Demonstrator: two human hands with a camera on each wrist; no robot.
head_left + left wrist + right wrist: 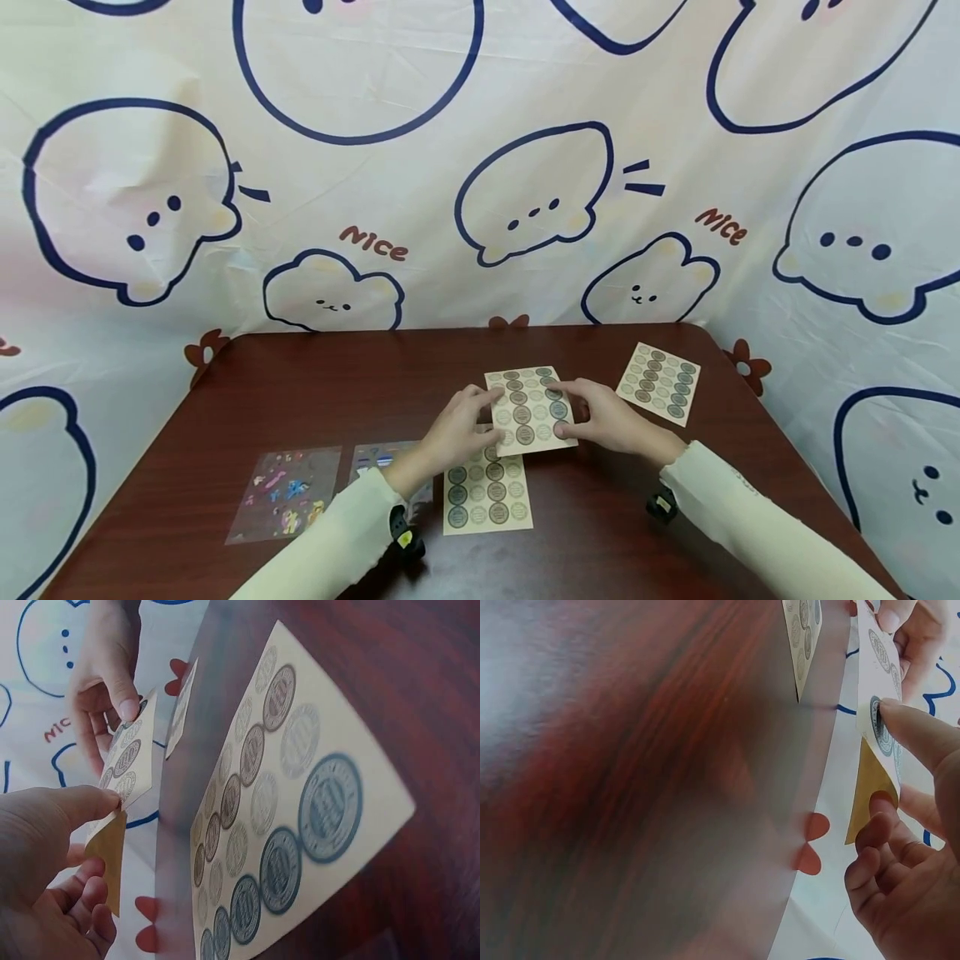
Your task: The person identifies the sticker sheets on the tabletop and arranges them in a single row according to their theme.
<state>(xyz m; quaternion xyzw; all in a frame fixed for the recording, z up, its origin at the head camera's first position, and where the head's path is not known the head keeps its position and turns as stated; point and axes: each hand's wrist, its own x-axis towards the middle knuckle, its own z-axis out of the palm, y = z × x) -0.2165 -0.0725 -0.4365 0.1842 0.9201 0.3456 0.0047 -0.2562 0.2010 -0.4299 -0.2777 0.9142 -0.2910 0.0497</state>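
Note:
A cream sticker sheet (534, 414) with rows of round brown, pale and blue-green stamp-like stickers is held up above the table. My left hand (459, 433) pinches its left edge, thumb on the printed face and fingers behind. At the right edge my right hand (609, 417) grips it the same way. In the right wrist view the held sheet (877, 682) shows a brown-yellow back below the right thumb. Under and in front of it, a second sticker sheet (487, 496) of the same kind lies on the table, its top overlapped by the held one.
Another round-sticker sheet (660, 383) lies at the back right of the dark wooden table (360, 367). To the left are a clear sheet with colourful cartoon stickers (285, 492) and a second clear sheet (378, 454), partly behind the left arm. A printed cloth (420, 192) hangs behind.

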